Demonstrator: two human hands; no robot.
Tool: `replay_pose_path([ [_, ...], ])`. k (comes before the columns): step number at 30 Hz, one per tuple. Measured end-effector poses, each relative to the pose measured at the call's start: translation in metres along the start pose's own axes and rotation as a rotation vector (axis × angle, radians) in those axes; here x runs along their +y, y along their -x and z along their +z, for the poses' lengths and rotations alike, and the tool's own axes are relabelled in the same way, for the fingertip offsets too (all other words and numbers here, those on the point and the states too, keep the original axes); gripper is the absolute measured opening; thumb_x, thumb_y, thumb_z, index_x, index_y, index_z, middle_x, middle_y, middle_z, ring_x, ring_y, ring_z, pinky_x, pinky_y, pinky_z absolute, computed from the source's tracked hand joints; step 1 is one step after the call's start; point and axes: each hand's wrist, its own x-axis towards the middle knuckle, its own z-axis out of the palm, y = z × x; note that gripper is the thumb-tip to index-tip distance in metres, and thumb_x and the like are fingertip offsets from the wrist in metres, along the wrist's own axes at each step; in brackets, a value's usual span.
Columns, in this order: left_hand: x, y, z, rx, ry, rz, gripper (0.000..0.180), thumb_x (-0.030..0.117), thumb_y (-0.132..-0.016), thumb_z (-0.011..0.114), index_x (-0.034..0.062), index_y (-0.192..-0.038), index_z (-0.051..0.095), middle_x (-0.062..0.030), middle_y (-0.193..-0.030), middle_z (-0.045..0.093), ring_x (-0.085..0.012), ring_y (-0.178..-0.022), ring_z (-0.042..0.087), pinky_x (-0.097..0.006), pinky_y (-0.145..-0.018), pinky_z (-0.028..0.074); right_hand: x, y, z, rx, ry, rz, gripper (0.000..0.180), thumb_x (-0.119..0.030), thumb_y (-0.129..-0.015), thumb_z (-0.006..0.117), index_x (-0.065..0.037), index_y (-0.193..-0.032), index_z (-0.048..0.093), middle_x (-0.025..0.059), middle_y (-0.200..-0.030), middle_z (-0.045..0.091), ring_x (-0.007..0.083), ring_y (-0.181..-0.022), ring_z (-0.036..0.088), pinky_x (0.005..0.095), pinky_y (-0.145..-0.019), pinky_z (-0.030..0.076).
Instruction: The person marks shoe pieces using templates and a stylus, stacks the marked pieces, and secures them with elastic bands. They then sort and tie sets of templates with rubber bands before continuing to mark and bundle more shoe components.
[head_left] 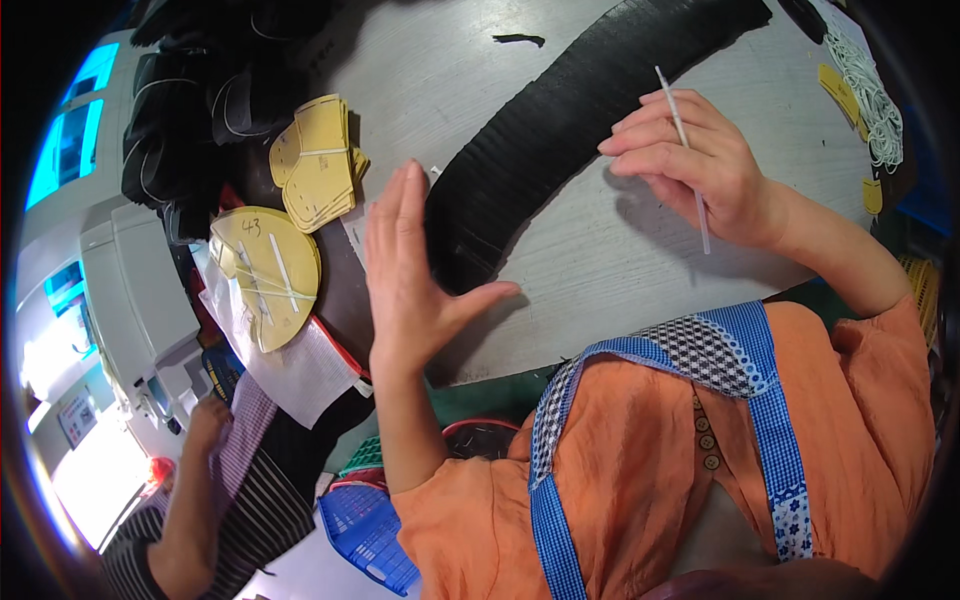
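A long row of black pieces [590,105], apparently fabric or leather laid overlapping, curves across the grey table from the upper right to its near left end. At that near end my left hand [408,270] is spread, thumb apart from the fingers, with the stack's end between them. My right hand [700,165] is raised over the table to the right of the row. Its fingers are closed around a thin white pen-like stick [677,115], which points up and away. The palm side of my right hand is hidden.
Yellow card templates [318,170] and a round yellow template [275,275] lie at the left, beside tied black bundles [165,100]. White cord [868,100] is heaped at the far right. A blue basket [365,535] stands below; a person [215,510] in striped clothing works at lower left.
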Motion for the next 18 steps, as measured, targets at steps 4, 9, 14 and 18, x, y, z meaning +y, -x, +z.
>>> replay_pose_path([
  [4,-0.007,0.012,0.016,0.023,-0.053,-0.082,0.111,0.043,-0.062,0.088,-0.0014,-0.149,0.033,-0.0208,-0.139,0.052,-0.0371,-0.13,0.049,-0.05,-0.113,0.032,-0.008,-0.007,0.011,-0.027,-0.063,-0.038,0.031,0.002,-0.067,0.072,-0.008,-0.096,0.067,0.0056,-0.104,0.069,0.0247,-0.099,0.064,0.0405,-0.089,0.049],
  [9,-0.004,0.017,0.016,0.006,-0.123,-0.141,0.107,0.045,-0.066,0.085,-0.0023,-0.148,0.035,-0.0183,-0.147,0.046,-0.0355,-0.137,0.042,-0.054,-0.114,0.029,-0.017,-0.015,0.022,-0.064,-0.1,-0.06,0.031,0.001,-0.066,0.073,-0.008,-0.096,0.067,0.0051,-0.104,0.069,0.0245,-0.1,0.064,0.0402,-0.091,0.049],
  [14,0.013,0.003,0.007,-0.123,-0.324,-0.01,0.093,0.051,-0.074,0.074,0.0101,-0.15,0.038,-0.016,-0.156,0.033,-0.0354,-0.144,0.032,-0.053,-0.115,0.027,-0.022,-0.028,0.039,-0.02,-0.091,-0.111,0.026,-0.004,-0.069,0.073,-0.008,-0.093,0.068,0.0036,-0.1,0.07,0.0235,-0.099,0.064,0.0397,-0.092,0.049],
  [18,0.008,0.002,0.01,-0.301,-0.356,0.038,0.083,0.057,-0.081,0.064,0.0199,-0.151,0.04,-0.0141,-0.16,0.026,-0.0347,-0.147,0.026,-0.052,-0.117,0.025,-0.024,-0.033,0.05,-0.003,0.008,-0.157,0.018,-0.011,-0.072,0.072,-0.008,-0.089,0.07,0.0024,-0.093,0.07,0.0221,-0.097,0.064,0.0396,-0.093,0.05],
])
